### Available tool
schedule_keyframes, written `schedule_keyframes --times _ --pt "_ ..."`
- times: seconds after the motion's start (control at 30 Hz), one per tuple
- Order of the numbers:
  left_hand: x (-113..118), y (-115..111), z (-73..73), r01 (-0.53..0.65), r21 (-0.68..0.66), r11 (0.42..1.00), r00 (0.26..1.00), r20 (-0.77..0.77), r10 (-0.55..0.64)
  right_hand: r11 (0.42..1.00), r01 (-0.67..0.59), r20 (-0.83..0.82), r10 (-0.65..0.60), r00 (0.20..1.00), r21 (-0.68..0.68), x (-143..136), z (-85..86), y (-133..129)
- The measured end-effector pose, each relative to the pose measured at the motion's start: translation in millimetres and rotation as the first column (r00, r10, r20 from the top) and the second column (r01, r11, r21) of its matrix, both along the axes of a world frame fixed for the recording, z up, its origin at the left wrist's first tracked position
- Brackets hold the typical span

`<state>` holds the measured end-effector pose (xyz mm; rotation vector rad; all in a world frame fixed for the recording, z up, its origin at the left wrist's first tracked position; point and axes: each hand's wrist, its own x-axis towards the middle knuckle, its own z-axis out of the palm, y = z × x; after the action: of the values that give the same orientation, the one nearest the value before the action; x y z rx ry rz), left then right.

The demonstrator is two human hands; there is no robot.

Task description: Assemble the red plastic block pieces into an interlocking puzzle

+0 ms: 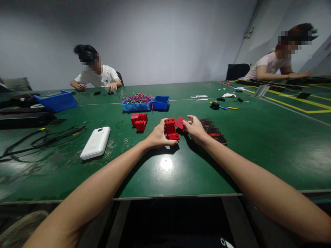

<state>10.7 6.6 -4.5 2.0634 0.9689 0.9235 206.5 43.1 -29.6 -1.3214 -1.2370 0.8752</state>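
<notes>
Near the middle of the green table, my left hand (158, 135) is wrapped round a red block with holes (170, 129), its thumb along the lower edge. Just to the right, my right hand (194, 128) pinches a smaller flat-faced red block (180, 123) between thumb and fingers. The two blocks are very close; whether they touch I cannot tell. Farther back on the left stands a group of red blocks (139, 121). A dark item with red markings (213, 131) lies beside and partly behind my right hand.
A white power bank (96, 143) and black cables (51, 137) lie left. Behind are a blue tray of colourful wires (137, 105), a small blue bin (160, 102) and a tilted blue bin (58, 101). Two people sit across the table. A black connector (214, 105) lies back right.
</notes>
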Motion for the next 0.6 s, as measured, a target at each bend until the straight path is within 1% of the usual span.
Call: schedule_keyframes --times 0.07,0.13,0.23,0.33,0.47,0.6 --pt "-0.5 0.4 -0.6 -0.027 -0.003 1.0 1.0 -0.003 0.027 0.998 -0.022 -0.092 0.016 0.996 -0.06 -2.5 4.3 -2.2" --pt "-1.3 1.3 -1.5 -0.044 -0.018 0.999 0.999 0.019 0.044 0.996 -0.047 -0.154 0.036 0.987 -0.071 -4.6 8.5 -5.2" --pt "-2.2 2.9 -3.0 -0.045 -0.045 0.998 0.998 0.051 0.047 0.991 -0.116 -0.207 0.101 0.973 -0.064 -6.4 13.2 -10.3" --pt "-2.0 3.7 -3.8 -0.048 -0.054 0.997 0.997 0.056 0.051 0.982 -0.174 -0.225 0.153 0.962 -0.074 -7.9 15.9 -14.1" --pt "-1.3 3.4 -3.3 -0.075 -0.021 0.997 0.997 0.032 0.076 0.99 -0.116 -0.245 0.093 0.965 -0.078 -10.5 18.4 -16.1" --pt "-1.4 2.6 -0.3 -0.115 0.051 0.992 0.987 -0.104 0.12 0.993 -0.074 -0.316 0.042 0.948 -0.091 -12.4 21.5 -16.9"
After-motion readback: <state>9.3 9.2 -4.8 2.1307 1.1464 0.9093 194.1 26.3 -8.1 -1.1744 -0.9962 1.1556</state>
